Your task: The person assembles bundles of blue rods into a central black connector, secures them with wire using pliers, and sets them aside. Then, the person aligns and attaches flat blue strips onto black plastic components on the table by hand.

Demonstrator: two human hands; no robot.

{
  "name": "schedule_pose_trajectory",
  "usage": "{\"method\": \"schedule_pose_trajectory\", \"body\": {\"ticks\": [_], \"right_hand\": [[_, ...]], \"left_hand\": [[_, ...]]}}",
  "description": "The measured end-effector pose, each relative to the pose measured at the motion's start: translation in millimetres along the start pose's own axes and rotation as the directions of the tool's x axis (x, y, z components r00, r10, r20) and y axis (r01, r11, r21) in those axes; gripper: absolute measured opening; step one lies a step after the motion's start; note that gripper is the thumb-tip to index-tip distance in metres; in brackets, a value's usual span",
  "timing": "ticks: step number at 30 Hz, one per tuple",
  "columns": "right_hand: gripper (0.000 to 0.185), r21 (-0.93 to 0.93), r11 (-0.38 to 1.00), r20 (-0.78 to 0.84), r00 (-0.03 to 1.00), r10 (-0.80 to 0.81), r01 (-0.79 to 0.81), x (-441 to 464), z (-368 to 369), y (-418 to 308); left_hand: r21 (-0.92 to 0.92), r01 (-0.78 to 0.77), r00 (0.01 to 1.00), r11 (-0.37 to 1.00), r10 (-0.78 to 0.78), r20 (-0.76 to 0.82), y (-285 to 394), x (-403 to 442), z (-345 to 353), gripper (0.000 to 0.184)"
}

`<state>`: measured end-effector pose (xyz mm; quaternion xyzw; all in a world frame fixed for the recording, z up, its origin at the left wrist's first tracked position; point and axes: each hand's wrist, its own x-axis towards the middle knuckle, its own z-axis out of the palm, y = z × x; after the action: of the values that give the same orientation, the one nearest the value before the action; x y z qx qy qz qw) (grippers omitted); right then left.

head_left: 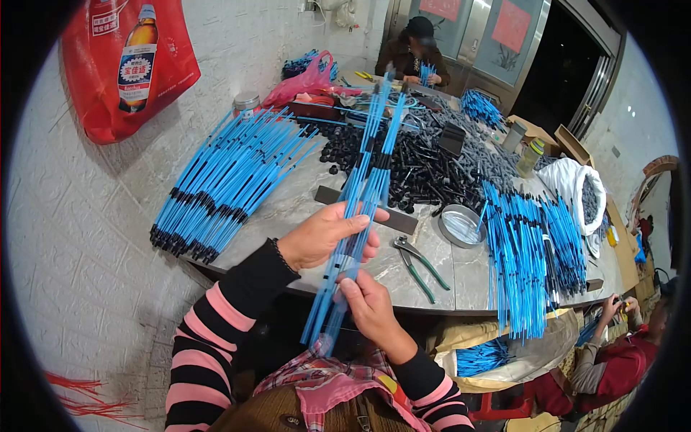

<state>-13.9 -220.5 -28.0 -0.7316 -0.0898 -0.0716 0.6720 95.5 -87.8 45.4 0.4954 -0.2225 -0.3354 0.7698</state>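
Note:
My left hand (327, 234) is closed around a bundle of thin blue rods (366, 176) with black fittings along them. The bundle slants upward over the table and its upper ends are blurred. Lower down, my right hand (371, 313) pinches the same bundle, thumb on the near side. The bottom ends hang in front of my plaid apron. Just right of the hands, green-handled pliers (419, 268) lie on the table (457, 277). Beyond the bundle is a dark flat bar (397, 219), partly hidden by it.
Finished-looking blue rods (223, 180) lie fanned at left, with more rods (529, 252) over the right edge. Black and grey parts (417, 165) are heaped mid-table near a round tin (461, 227). One person (417, 57) sits opposite; another (619, 360) works at lower right.

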Motion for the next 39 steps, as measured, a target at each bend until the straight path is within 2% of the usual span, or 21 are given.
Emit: {"method": "schedule_pose_trajectory", "body": {"ticks": [3, 4, 5, 7, 8, 10, 11, 12, 13, 14, 18, 19, 21, 22, 25, 26, 29, 35, 37, 38, 39], "right_hand": [[0.02, -0.074, 0.997, 0.056, 0.998, 0.0, 0.005, -2, -12, -16], [0.023, -0.094, 0.988, -0.118, 0.984, -0.137, 0.126, -3, -19, -20], [0.026, -0.136, 0.962, -0.285, 0.92, -0.267, 0.237, -5, -28, -24], [0.05, -0.156, 0.932, -0.434, 0.825, -0.363, 0.328, -11, -45, -29], [0.05, -0.154, 0.936, -0.445, 0.823, -0.352, 0.317, -13, -45, -33], [0.066, 0.08, 0.939, -0.35, 0.892, -0.287, 0.334, -13, -44, -46], [0.074, 0.198, 0.924, -0.296, 0.919, -0.262, 0.327, -17, -42, -49], [0.074, 0.201, 0.928, -0.306, 0.92, -0.244, 0.313, -22, -36, -48], [0.08, 0.362, 0.916, -0.094, 0.984, -0.15, 0.174, -27, -26, -46], [0.086, 0.486, 0.874, 0.139, 0.987, -0.08, 0.003, -32, -21, -43], [0.086, 0.59, 0.788, 0.241, 0.97, 0.032, -0.173, -34, -24, -32], [0.086, 0.593, 0.786, 0.237, 0.971, 0.035, -0.173, -31, -29, -28], [0.064, 0.568, 0.823, 0.009, 1.0, -0.001, -0.004, -23, -39, -22], [0.064, 0.567, 0.824, 0.005, 1.0, -0.001, -0.002, -20, -42, -22], [0.029, 0.416, 0.909, -0.13, 0.989, 0.078, -0.017, -16, -50, -21], [0.029, 0.418, 0.908, -0.137, 0.987, 0.084, -0.019, -16, -51, -22], [0.01, 0.336, 0.941, -0.152, 0.984, 0.087, -0.031, -13, -54, -27], [0.011, 0.272, 0.961, -0.105, 0.99, 0.091, -0.06, -10, -66, -21], [0.012, 0.275, 0.959, -0.05, 0.995, 0.09, -0.073, -10, -68, -23], [0.012, 0.26, 0.964, -0.096, 0.992, 0.083, -0.055, -12, -70, -26], [0.014, 0.352, 0.932, 0.045, 0.996, 0.073, -0.084, -15, -72, -28]], "left_hand": [[0.003, 0.093, 0.97, 0.996, -0.092, 0.225, 20, -10, -15, 0.037], [0.002, 0.099, 0.97, 0.995, -0.096, 0.224, 25, -19, -15, 0.037], [0.054, 0.14, 0.955, 0.989, -0.149, 0.258, 30, -30, -11, 0.04], [0.162, 0.222, 0.909, 0.962, -0.264, 0.323, 36, -48, 2, 0.045], [0.161, 0.236, 0.903, 0.958, -0.277, 0.327, 33, -54, 8, 0.045], [0.182, 0.416, 0.8, 0.891, -0.454, 0.392, 19, -64, 18, 0.048], [0.179, 0.432, 0.79, 0.884, -0.467, 0.398, 11, -67, 23, 0.048], [0.174, 0.445, 0.776, 0.878, -0.475, 0.415, 2, -69, 28, 0.048], [0.166, 0.46, 0.762, 0.873, -0.483, 0.431, -7, -71, 33, 0.048], [0.156, 0.472, 0.751, 0.868, -0.488, 0.444, -14, -73, 35, 0.048], [0.049, 0.49, 0.752, 0.87, -0.45, 0.481, -28, -76, 29, 0.041], [0.049, 0.495, 0.749, 0.868, -0.454, 0.482, -30, -75, 28, 0.041], [-0.049, 0.532, 0.793, 0.845, -0.477, 0.379, -34, -71, 28, 0.04], [-0.1, 0.545, 0.809, 0.833, -0.49, 0.326, -35, -69, 28, 0.04], [-0.043, 0.531, 0.809, 0.846, -0.491, 0.322, -40, -58, 26, 0.044], [-0.018, 0.523, 0.811, 0.852, -0.491, 0.318, -42, -56, 26, 0.046], [-0.07, 0.544, 0.809, 0.836, -0.5, 0.308, -47, -52, 25, 0.044], [-0.127, 0.522, 0.839, 0.844, -0.48, 0.258, -45, -49, 27, 0.039], [0.043, 0.508, 0.842, 0.86, -0.506, 0.185, -38, -51, 32, 0.037], [0.137, 0.496, 0.841, 0.857, -0.514, 0.168, -36, -50, 36, 0.036], [0.133, 0.501, 0.841, 0.855, -0.517, 0.16, -35, -52, 37, 0.033]]}}
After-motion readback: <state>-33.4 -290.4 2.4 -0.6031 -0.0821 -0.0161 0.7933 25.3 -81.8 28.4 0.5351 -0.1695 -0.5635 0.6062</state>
